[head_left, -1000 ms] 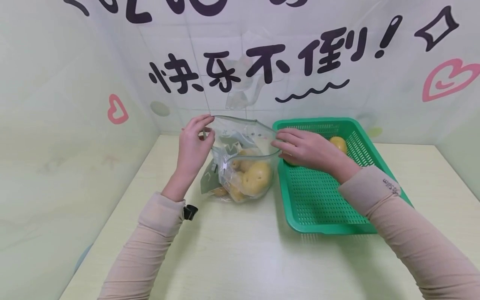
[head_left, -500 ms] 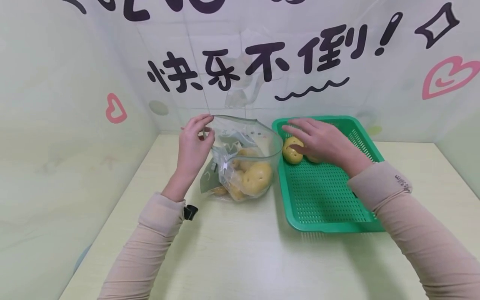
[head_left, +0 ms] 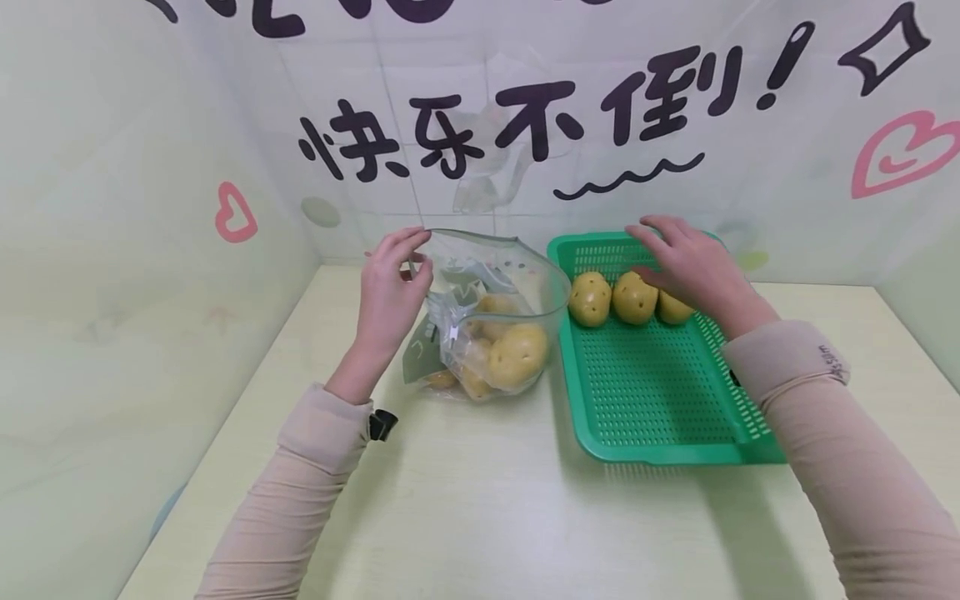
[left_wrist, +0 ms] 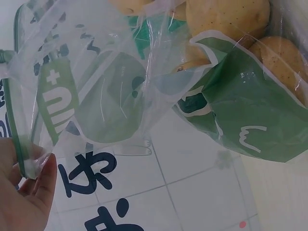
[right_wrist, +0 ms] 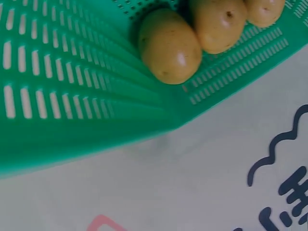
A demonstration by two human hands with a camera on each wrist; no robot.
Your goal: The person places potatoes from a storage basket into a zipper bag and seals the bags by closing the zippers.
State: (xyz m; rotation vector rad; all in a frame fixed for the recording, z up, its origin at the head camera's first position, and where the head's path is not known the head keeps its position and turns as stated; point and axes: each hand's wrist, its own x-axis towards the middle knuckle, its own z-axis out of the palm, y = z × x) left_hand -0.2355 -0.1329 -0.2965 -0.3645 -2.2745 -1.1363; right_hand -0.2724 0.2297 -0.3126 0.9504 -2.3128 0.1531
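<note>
A clear zip bag (head_left: 427, 354) with green print stands on the table, its mouth spread wide, several potatoes (head_left: 517, 357) inside. At the bag's left rim, my left hand (head_left: 392, 287) pinches the edge between thumb and fingers. The left wrist view also shows this hand (left_wrist: 24, 192) holding the green zip strip (left_wrist: 17, 125). Over the far right part of the green basket (head_left: 581, 392), my right hand (head_left: 693, 265) hovers with relaxed fingers and holds nothing. Below it, three potatoes (right_wrist: 171, 48) lie in a row along the basket's back, the rightmost partly hidden by the hand.
The basket stands just right of the bag on the pale wooden table (head_left: 480, 500). Behind both rises a white printed sheet (head_left: 510, 192) with dark lettering, and another pale sheet (head_left: 150, 317) borders the left side.
My right hand has left the bag's right rim and moved right across the basket, uncovering the potatoes there. My left hand keeps its pinch on the bag in the same place.
</note>
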